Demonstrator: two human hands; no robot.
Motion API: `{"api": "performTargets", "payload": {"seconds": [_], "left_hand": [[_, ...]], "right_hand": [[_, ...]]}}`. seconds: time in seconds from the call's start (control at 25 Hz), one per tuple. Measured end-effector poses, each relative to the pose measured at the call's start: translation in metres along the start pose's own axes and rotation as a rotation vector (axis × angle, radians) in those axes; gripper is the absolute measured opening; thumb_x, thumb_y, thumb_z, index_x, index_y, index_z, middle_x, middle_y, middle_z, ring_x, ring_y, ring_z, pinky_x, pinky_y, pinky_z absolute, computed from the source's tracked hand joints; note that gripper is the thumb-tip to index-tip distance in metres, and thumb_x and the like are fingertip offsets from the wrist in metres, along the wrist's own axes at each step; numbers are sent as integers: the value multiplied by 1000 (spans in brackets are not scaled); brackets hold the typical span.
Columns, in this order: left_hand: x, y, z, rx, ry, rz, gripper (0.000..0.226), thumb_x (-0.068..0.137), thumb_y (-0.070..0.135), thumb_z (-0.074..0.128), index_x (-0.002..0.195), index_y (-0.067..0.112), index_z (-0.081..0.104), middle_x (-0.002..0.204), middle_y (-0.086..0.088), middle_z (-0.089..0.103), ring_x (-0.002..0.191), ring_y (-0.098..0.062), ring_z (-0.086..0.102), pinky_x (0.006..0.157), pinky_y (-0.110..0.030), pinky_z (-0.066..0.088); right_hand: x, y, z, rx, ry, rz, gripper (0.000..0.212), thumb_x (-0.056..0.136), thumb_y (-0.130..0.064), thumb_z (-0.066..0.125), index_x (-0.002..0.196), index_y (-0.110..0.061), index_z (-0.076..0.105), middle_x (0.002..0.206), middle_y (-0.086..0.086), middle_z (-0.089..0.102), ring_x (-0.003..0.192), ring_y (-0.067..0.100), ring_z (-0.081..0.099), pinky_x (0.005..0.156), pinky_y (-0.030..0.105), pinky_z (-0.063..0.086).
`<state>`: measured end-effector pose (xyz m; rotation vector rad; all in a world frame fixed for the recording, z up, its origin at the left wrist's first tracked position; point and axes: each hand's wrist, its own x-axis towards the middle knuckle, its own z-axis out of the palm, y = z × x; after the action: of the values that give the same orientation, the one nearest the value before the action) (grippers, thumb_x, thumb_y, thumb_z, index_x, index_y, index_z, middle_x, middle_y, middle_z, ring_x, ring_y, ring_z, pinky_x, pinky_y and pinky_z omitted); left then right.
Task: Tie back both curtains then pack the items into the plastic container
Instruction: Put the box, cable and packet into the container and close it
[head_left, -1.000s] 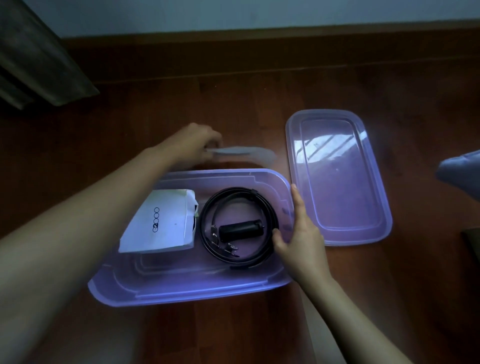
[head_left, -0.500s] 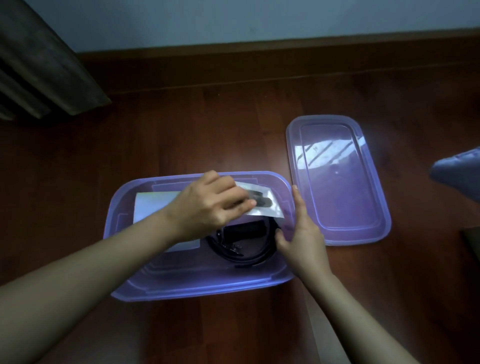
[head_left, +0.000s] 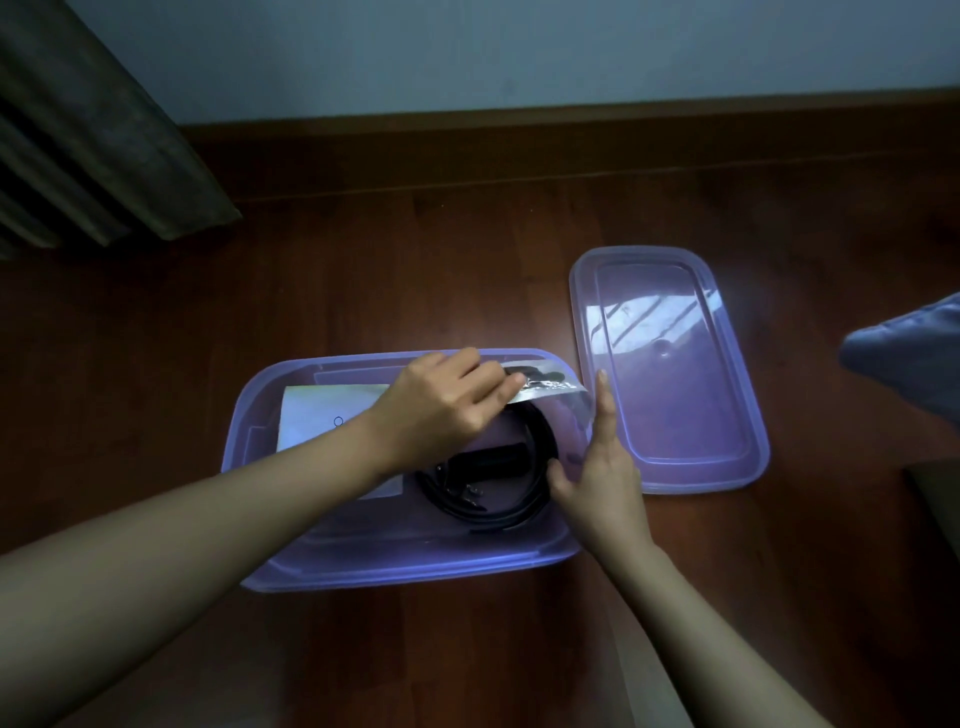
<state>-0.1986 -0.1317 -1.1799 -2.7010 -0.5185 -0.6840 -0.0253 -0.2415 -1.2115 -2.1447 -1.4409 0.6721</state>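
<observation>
A translucent purple plastic container (head_left: 395, 566) lies open on the wooden floor. Inside it are a white packet (head_left: 317, 415) on the left and a coiled black cable (head_left: 535, 483) with a black adapter (head_left: 488, 460) in its middle. My left hand (head_left: 441, 410) hovers over the container, pinching a small clear plastic bag (head_left: 545, 384) with dark small parts in it, held above the container's far right corner. My right hand (head_left: 602, 467) rests flat against the container's right wall, thumb inside, fingers along the rim.
The container's purple lid (head_left: 670, 369) lies flat on the floor just right of it. A dark curtain (head_left: 93, 135) hangs at the upper left. A blue-grey cloth shape (head_left: 914, 353) shows at the right edge. A wooden skirting board runs along the wall.
My left hand brought the small clear bag from beyond the container's far edge to over its far right corner. My right hand stayed on the right wall.
</observation>
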Motion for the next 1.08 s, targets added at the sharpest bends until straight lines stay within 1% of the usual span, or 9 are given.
{"api": "performTargets", "payload": {"seconds": [0.08,0.24,0.36,0.48,0.6,0.72,0.92,1.0,1.08], "left_hand": [[-6,0,-5,15,31,-15,21,84,2,62,102,5,71,78,-6,70,56,-25,56,45,-31,45],[-17,-1,-6,63,45,51,18,88,2,57,100,5,69,75,-5,69,54,-24,53,47,-30,41],[-18,5,5,63,40,76,17,89,4,56,97,7,71,74,-4,67,55,-23,54,47,-31,40],[-18,20,20,93,-24,82,27,92,5,47,89,12,73,70,-1,65,58,-23,56,47,-29,40],[-27,43,26,127,-197,-16,36,84,5,39,90,15,74,73,0,65,62,-20,59,48,-26,40],[-41,53,26,105,-319,-112,46,76,4,40,111,6,68,94,-8,71,68,-22,63,41,-23,45],[-37,46,23,19,-371,-251,53,55,4,78,108,4,69,92,-6,70,72,-24,65,33,-23,46],[-31,39,11,-156,-304,-331,42,67,12,73,108,5,67,99,-8,70,79,-26,66,43,-28,54],[-33,27,-9,-290,-244,-417,33,78,17,54,106,5,68,103,-9,70,86,-27,64,64,-31,56]], "right_hand": [[0,1,0,-9,5,-12,109,75,-9,60,139,-45,-19,110,18,63,68,38,57,57,30,34],[1,2,1,13,17,17,106,76,-9,61,141,-40,-16,113,17,59,71,38,57,57,34,37],[1,3,0,-8,33,-9,85,77,-9,63,145,-33,18,133,5,51,89,35,59,68,37,44],[3,3,2,-83,-18,-40,56,78,-11,60,130,-29,46,125,5,53,96,33,60,75,38,47],[6,2,3,-125,-47,-1,48,79,-15,58,125,-30,57,117,7,56,95,33,61,81,39,48],[7,0,2,-144,-69,22,49,79,-16,57,125,-33,58,108,8,59,96,32,60,82,39,48],[8,0,0,-163,-91,16,53,80,-18,55,130,-35,52,103,6,58,96,32,60,79,40,49],[8,3,0,-177,-105,-15,59,81,-19,56,136,-38,43,111,5,56,100,31,59,79,40,48],[7,6,-1,-67,-96,-66,69,82,-24,61,142,-38,30,127,1,50,110,24,55,85,38,47]]}}
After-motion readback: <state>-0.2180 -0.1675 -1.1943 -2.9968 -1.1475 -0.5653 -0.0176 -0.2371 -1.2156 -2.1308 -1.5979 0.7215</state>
